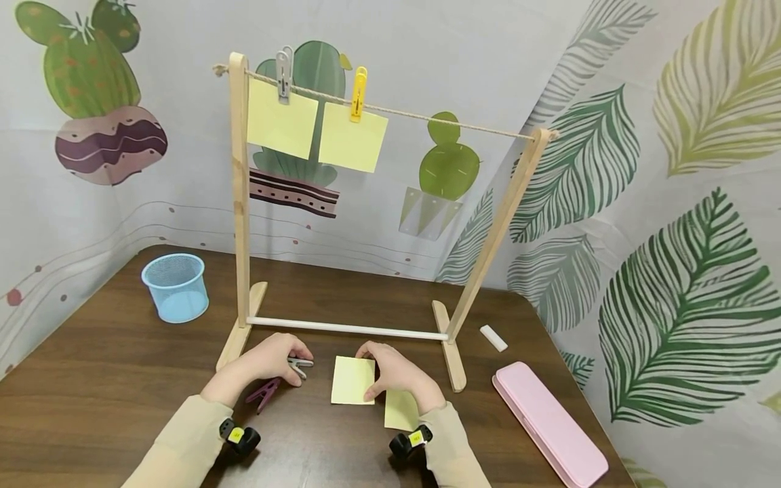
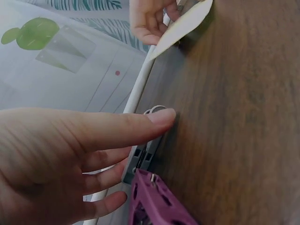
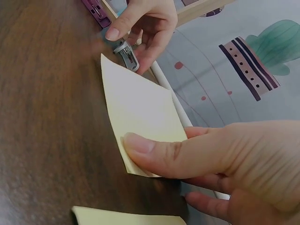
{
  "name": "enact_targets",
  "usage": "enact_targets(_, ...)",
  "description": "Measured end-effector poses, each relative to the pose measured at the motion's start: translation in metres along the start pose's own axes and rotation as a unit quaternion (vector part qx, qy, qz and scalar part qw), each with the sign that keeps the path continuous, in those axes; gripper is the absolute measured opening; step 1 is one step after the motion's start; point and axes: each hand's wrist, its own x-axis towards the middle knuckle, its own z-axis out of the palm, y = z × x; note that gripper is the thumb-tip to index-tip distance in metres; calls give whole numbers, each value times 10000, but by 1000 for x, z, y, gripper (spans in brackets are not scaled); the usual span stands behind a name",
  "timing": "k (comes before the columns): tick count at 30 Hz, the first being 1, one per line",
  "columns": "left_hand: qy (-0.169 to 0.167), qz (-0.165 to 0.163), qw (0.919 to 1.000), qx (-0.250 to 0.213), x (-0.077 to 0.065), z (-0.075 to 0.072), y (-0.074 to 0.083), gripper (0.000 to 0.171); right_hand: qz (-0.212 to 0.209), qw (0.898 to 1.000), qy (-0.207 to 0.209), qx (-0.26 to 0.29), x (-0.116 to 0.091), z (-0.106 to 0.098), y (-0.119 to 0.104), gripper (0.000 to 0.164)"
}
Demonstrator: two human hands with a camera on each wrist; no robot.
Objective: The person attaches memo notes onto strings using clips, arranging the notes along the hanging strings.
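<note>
left hand: half-closed, gray clothespin loosely encircled | right hand: yellow paper note pinched at 3 o'clock side | 12 o'clock edge should be kept flat, uncovered for clipping

Four yellow notes are counted, two at upper centre, two at lower centre; four clips, two above, two below; one basket, one pink case, one white block, one rack.

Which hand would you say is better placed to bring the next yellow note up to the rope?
Probably the right hand: it pinches a yellow note, and the bare stretch of rope lies toward its side. The left hand is at the grey clothespin instead.
</note>
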Motion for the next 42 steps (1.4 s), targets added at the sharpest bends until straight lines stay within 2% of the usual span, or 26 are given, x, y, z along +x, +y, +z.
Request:
enact_targets(7, 131, -58, 9999, 74, 2, 3, -1, 40, 80, 9995, -53, 293, 1, 0, 1, 72)
enact_targets(17, 194, -178, 9993, 259, 1, 4, 1, 40, 46, 9980, 153, 615, 3, 0, 10, 48)
enact_targets(31, 314, -238, 9989, 256, 4, 8, 0, 37, 143, 9926, 396, 1143, 0, 0, 13, 25)
enact_targets(42, 320, -168, 9987, 359, 4, 11, 2, 33, 175, 9864, 447, 1573, 1, 0, 13, 22)
